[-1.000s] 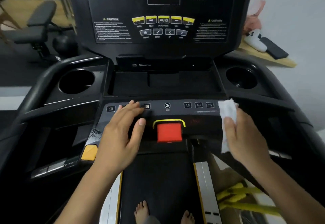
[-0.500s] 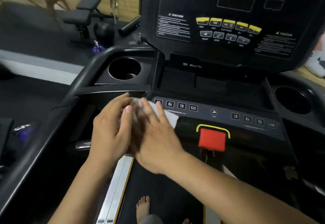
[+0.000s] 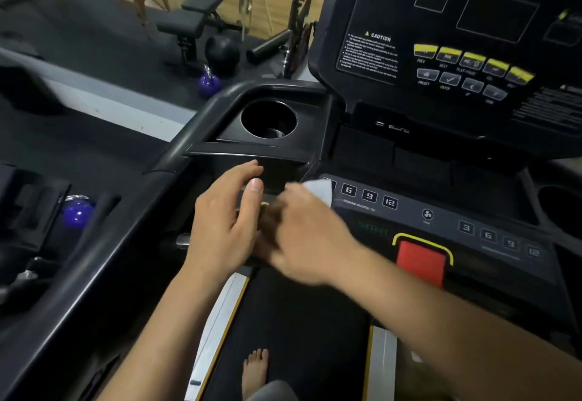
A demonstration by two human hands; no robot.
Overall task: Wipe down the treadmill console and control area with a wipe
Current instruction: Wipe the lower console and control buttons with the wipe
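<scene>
The black treadmill console rises at the upper right, with yellow buttons and dark displays. Below it runs the grey control strip with numbered keys and a red stop button. My right hand, blurred by motion, holds a white wipe against the left end of that strip, covering the first key. My left hand hovers just left of it, fingers straight and relaxed, holding nothing, in front of the dark recess under the left cup holder.
The left handrail curves down the left side. Beyond it lie a weight bench, a black ball and purple kettlebells. The belt and a bare foot show below.
The view has swung left. My right hand carried the wipe from the right end of the control strip to its left end, beside my left hand, which has lifted off the keys.
</scene>
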